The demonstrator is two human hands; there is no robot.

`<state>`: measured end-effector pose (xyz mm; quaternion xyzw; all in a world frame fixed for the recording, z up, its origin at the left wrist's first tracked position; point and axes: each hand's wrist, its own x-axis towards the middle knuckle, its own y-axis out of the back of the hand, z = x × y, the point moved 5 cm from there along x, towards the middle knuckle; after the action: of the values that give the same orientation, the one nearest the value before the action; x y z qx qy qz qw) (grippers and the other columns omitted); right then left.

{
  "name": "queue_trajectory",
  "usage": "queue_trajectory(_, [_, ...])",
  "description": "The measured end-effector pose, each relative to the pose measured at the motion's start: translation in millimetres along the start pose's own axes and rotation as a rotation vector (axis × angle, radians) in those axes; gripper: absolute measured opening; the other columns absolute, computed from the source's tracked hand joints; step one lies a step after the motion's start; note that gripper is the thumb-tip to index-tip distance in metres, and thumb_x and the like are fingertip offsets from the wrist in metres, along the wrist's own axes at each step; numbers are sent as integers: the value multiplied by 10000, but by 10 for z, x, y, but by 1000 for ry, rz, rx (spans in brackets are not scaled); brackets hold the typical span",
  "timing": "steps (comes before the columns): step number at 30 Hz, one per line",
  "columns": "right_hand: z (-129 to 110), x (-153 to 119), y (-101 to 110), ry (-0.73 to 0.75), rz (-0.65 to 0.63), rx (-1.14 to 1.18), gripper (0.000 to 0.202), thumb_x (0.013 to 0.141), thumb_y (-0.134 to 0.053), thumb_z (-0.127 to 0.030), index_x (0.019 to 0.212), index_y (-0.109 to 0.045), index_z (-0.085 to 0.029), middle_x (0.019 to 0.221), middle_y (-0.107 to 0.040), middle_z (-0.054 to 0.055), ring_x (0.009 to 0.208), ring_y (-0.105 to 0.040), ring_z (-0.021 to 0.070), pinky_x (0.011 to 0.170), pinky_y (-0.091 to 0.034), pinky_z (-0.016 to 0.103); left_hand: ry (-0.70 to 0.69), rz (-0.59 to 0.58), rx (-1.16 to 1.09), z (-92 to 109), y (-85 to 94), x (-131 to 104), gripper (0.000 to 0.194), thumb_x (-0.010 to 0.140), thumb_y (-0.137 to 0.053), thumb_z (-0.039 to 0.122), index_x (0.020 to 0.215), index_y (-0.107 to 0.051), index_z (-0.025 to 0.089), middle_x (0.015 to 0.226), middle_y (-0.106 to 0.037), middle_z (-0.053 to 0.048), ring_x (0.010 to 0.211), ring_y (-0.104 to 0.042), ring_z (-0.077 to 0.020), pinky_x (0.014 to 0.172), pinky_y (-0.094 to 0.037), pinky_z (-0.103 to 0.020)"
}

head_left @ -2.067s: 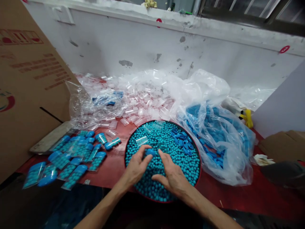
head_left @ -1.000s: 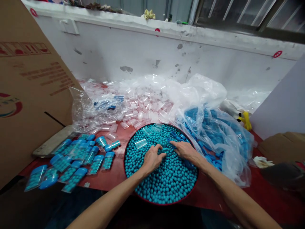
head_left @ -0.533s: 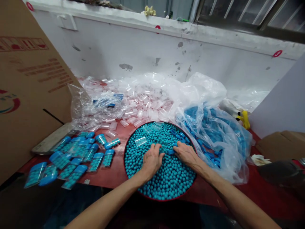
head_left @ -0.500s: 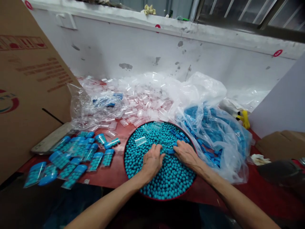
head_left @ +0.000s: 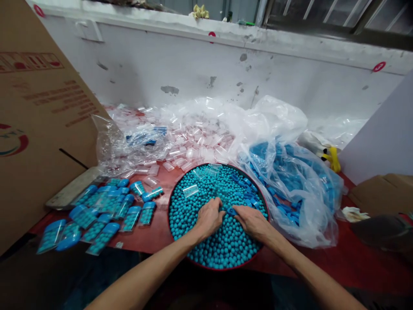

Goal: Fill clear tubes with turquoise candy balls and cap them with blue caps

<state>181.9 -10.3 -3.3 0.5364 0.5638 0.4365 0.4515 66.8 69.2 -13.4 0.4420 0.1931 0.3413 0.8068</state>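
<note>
A scuffed white wall backs a red tabletop crowded with packing material, with a big cardboard box leaning in on the left. At the middle sits one round tray heaped with small teal beads, far too many to count. Both hands are down in the beads near the tray's centre. The left hand is curled, its fingers buried among the beads; a clear tube may be in its grip, but I cannot tell. The right hand pinches a small blue cap between thumb and fingertips, right against the left hand's fingers.

By the look of it, the step in hand is capping a bead-filled tube; the next move would call for lining the cap squarely on the tube's mouth and pressing it home without spilling beads.

To the left lie roughly fifteen to twenty filled tubes with blue caps. Behind the tray spreads a heap of empty clear tubes, uncountable, and one or two more lie on the beads. One clear plastic bag of loose blue caps slumps on the right, with several caps spilled onto the tray's right edge.
</note>
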Motion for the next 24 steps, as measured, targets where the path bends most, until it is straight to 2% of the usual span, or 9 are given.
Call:
queue_trajectory(4, [136,68,83,-130,82,174,374,861,-341,-276,1199,-444,-152,1126,-558,100,990,-531,187,838,-399,292,4,-13,48,63,-26,22,201,766,-421,248,944,-495,193,876,-594,-51,805,-561,-191,697,-389,-276])
queue_trajectory(7, [137,163,41,-140,57,177,393,864,-320,-279,1223,-430,-163,1096,-575,103,976,-540,198,833,-404,306,12,-29,-8,36,-33,77,207,770,-422,280,932,-516,191,881,-598,-54,821,-556,-194,709,-384,-277])
queue_trajectory(10, [116,198,0,-106,44,221,377,854,-339,-264,1193,-472,-167,1041,-600,103,960,-546,201,845,-397,318,35,-75,-173,-60,-12,109,170,768,-407,255,862,-523,175,769,-585,-27,741,-539,-163,680,-382,-257])
queue_trajectory(15, [65,144,105,-91,115,554,379,838,-366,-269,1178,-492,-160,1040,-609,81,949,-552,185,865,-395,323,-30,-119,-549,-144,46,74,139,757,-394,253,791,-486,155,689,-503,14,652,-458,-117,622,-382,-232])
queue_trajectory(17, [-3,142,160,-104,133,661,387,842,-355,-273,1197,-474,-178,987,-630,56,891,-572,174,841,-412,322,-57,-125,-714,-122,53,46,155,759,-401,266,826,-476,149,703,-497,16,645,-449,-106,616,-390,-226])
queue_trajectory(19, [-112,166,201,-55,124,727,370,845,-346,-276,1177,-496,-208,970,-636,28,863,-574,168,825,-418,315,-64,-150,-836,-83,42,12,192,762,-415,282,891,-466,149,748,-502,11,622,-452,-92,573,-400,-211])
queue_trajectory(24, [-258,224,256,31,79,752,346,854,-330,-262,1127,-538,-220,965,-634,-4,831,-563,155,788,-413,275,12,-211,-947,-41,0,-85,325,779,-416,329,1070,-395,185,805,-489,7,430,-412,-41,343,-341,-157])
